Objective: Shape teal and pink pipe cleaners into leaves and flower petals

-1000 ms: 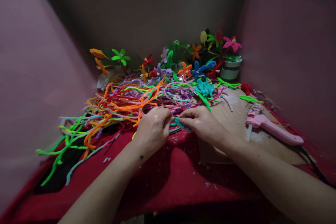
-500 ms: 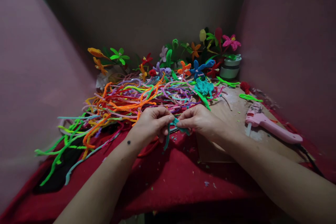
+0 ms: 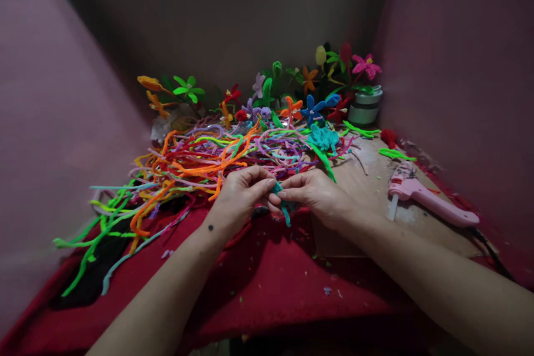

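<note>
Between my two hands is a small teal pipe-cleaner piece [image 3: 285,212], with one end hanging down below the fingers. My left hand [image 3: 249,192] pinches it from the left with thumb and forefinger. From the right, my right hand [image 3: 311,192] is closed on the same piece, its fingertips close to those of the left. Behind the hands lies a tangled heap of colourful pipe cleaners [image 3: 200,166]. A bunched teal piece [image 3: 323,139] rests at the right end of the heap.
A pink glue gun [image 3: 434,203] lies on a cardboard sheet [image 3: 359,172] at the right, its cord trailing right. Pipe-cleaner flowers [image 3: 312,108] and a striped pot [image 3: 365,107] stand along the back. Red cloth [image 3: 267,283] with small scraps covers the table.
The teal strand that hung below my left fingers now hangs between the hands, further right. My left fingers have curled in closer to the right hand.
</note>
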